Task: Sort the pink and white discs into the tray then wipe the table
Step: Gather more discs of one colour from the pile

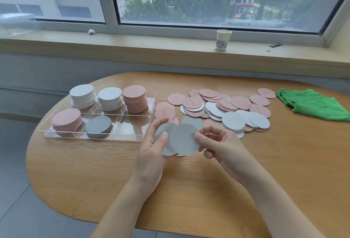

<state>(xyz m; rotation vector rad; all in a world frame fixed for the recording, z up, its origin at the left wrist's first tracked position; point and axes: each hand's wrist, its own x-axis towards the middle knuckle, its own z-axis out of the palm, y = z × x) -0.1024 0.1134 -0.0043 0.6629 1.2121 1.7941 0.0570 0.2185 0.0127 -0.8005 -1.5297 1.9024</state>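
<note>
Nearest the camera, two bare forearms reach over the rounded edge of the wood-grain bench. The left hand cradles a few thin white discs fanned in its curled fingers, thumb pressed flat on top. The right hand pinches the rim of the front disc, a flat pale circle overlapping those in the left grip; its other fingers curl loosely beneath.

Just beyond the hands, a loose pile of pink and white discs spreads across the middle of the bench, overlapping like scales; some pink ones carry small handwriting.

Left of the pile sits a clear plastic tray with six compartments. Its far row holds two white stacks and one tall pink stack. The near row holds a low pink stack at left and a greyish-looking stack in the middle.

At the far right lies a crumpled green cloth, soft and rumpled.

Further back, a patterned paper cup stands upright on the beige windowsill, before a wide window facing buildings and trees.
</note>
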